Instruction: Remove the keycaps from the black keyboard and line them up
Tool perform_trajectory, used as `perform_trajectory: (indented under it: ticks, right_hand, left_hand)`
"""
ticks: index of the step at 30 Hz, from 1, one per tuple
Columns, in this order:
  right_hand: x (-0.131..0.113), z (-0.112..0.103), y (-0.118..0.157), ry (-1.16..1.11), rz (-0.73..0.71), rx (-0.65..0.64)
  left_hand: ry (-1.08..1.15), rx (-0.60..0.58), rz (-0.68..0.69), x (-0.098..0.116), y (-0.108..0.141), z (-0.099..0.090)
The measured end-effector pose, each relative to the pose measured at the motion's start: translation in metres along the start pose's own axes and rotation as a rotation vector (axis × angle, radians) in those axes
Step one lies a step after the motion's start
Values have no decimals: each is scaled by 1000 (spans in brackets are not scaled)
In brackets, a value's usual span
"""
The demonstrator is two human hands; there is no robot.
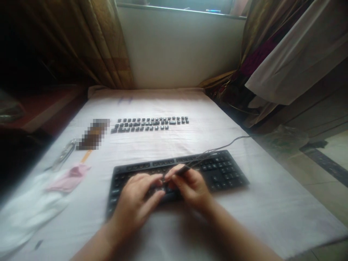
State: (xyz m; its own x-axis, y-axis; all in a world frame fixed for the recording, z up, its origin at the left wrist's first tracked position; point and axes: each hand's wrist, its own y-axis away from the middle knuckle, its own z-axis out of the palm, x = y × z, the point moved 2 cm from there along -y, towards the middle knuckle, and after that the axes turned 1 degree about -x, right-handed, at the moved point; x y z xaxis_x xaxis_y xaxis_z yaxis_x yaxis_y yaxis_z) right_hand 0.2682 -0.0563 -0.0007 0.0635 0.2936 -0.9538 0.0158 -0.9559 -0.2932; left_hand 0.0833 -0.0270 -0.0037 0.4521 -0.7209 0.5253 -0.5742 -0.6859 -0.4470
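A black keyboard lies slightly slanted on the pale cloth, partly covered by both hands. My left hand rests over its left-middle keys, thumb and forefinger apart, with keys visible between them. Over the middle of the keyboard, my right hand is closed around a dark, slim, stick-like tool. The tool's lower end is hidden by the fingers, so its kind does not show. The two hands' fingertips nearly meet; whether they touch is too blurred to tell. A thin dark cable runs from the right side towards the keyboard and right hand.
Several loose keycaps lie in rows behind the keyboard. To the left are a pixelated brown item, a pink cloth, white fabric and a small dark piece. Curtains hang behind the cloth-covered table.
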Motion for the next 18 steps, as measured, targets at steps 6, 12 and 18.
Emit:
perform_trajectory:
  ticks: [6, 12, 18]
  right_hand:
    - [-1, 12, 1, 65, -173, -27]
    - [-5, 11, -2, 123, -256, -20]
    - [-5, 10, 0, 147, -278, -20]
  left_hand:
    - [143, -21, -123, 0, 2, 1]
    - [175, -45, -176, -4, 3, 2]
    - [169, -67, -198, -10, 3, 0]
